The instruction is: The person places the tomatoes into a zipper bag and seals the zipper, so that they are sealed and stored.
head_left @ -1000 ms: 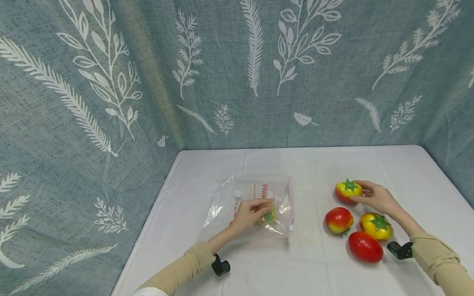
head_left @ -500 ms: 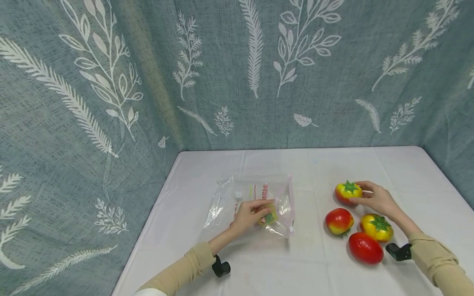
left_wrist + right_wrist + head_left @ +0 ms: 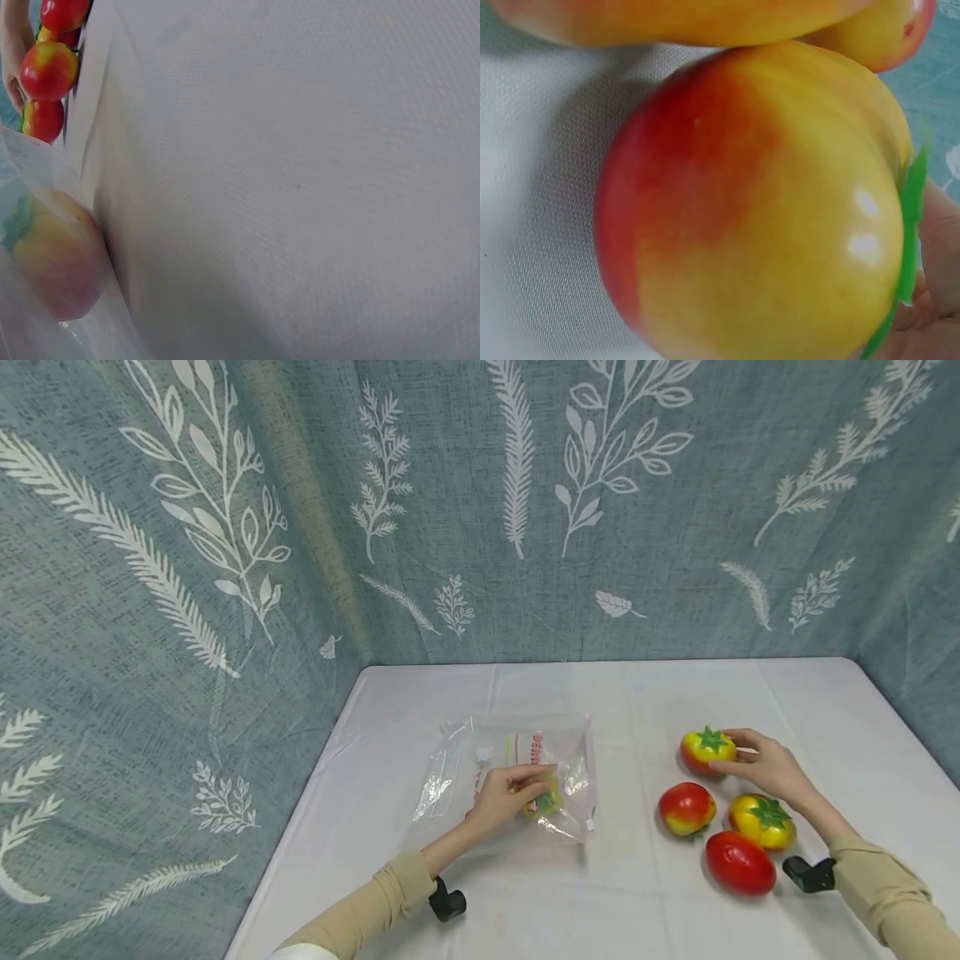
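**Two hands at work: one on a bag, one on a tomato**

A white table [image 3: 637, 893] carries everything, backed by a blue-grey curtain [image 3: 450, 510] printed with white leaves. It leaves both arms room to work side by side, well apart.

The clear plastic bag [image 3: 457, 760] lies flat on the table's left part, its zip edge turned toward the fruit. One yellow-red tomato [image 3: 546, 797] already sits inside it near that edge; the left wrist view shows the same fruit blurred behind the film. Lying open-side toward the fruit, the bag seems placed so the next piece has a short way to go.

To the right, four more tomatoes cluster together. Three of them lie untouched near the person's right forearm: a red-yellow one [image 3: 686, 808], a yellow one [image 3: 762, 821] with its green calyx up, and a plain red one [image 3: 739, 862].

The left hand [image 3: 508, 793] rests on the bag, its fingers curled over the film right at the bagged tomato, apparently pinning the bag in place; whether they pinch the film or only press it cannot be told.

The right hand [image 3: 765, 766] grips the farthest tomato [image 3: 707, 751], thumb and fingers curled round its right side. The right wrist view fills with its glossy skin, with fingers showing past the green calyx. The fruit seems to rest on the table.
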Action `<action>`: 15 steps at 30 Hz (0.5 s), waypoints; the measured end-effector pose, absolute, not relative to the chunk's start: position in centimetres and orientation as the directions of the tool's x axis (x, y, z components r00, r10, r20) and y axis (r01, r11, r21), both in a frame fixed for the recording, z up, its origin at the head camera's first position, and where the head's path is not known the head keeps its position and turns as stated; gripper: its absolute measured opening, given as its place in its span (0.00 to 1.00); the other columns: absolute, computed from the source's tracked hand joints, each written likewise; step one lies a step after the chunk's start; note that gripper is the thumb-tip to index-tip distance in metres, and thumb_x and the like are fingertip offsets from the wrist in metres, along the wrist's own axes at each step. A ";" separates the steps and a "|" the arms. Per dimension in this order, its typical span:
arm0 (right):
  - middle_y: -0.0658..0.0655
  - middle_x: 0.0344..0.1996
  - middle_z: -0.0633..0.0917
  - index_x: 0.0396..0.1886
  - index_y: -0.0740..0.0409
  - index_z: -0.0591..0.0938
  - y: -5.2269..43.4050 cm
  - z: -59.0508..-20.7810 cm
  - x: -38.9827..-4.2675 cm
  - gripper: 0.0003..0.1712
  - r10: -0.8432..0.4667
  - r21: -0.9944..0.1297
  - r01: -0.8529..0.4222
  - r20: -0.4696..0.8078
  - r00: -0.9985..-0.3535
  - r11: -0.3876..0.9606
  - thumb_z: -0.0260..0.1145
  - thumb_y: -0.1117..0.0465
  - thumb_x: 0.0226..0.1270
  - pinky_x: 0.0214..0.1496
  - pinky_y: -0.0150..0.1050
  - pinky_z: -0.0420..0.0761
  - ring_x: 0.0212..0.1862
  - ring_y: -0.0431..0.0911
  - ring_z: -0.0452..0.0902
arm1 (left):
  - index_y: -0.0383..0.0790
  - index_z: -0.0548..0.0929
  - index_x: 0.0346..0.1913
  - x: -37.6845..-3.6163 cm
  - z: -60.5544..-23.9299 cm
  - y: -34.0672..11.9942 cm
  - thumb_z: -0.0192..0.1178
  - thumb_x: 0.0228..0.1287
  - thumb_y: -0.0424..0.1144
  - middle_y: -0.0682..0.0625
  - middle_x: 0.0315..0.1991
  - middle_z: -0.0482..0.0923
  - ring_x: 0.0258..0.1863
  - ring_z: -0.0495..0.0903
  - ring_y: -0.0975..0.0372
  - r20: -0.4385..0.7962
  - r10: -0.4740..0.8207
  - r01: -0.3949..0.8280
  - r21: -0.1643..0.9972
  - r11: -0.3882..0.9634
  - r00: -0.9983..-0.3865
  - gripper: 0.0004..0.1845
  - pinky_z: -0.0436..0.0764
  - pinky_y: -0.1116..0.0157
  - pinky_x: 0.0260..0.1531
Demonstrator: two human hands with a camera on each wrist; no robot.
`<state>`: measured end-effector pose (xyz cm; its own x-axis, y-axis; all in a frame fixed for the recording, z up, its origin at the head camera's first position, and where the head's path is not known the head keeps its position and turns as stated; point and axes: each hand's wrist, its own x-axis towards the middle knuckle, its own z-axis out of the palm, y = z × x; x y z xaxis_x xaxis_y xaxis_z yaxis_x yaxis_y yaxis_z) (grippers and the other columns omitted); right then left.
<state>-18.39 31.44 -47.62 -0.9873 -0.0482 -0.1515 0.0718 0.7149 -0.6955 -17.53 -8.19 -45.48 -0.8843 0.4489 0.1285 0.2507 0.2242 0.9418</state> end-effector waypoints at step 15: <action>0.73 0.65 0.65 0.69 0.63 0.60 35.9 -53.1 -20.5 0.56 0.003 -0.705 0.081 -0.112 -0.994 0.705 0.61 0.27 0.53 0.54 0.60 0.76 0.62 0.71 0.64 | 0.30 0.81 0.52 -17.5 -45.5 -8.2 0.61 0.61 0.30 0.35 0.43 0.84 0.24 0.74 0.73 0.135 0.446 0.264 0.935 0.239 -0.885 0.15 0.70 0.80 0.20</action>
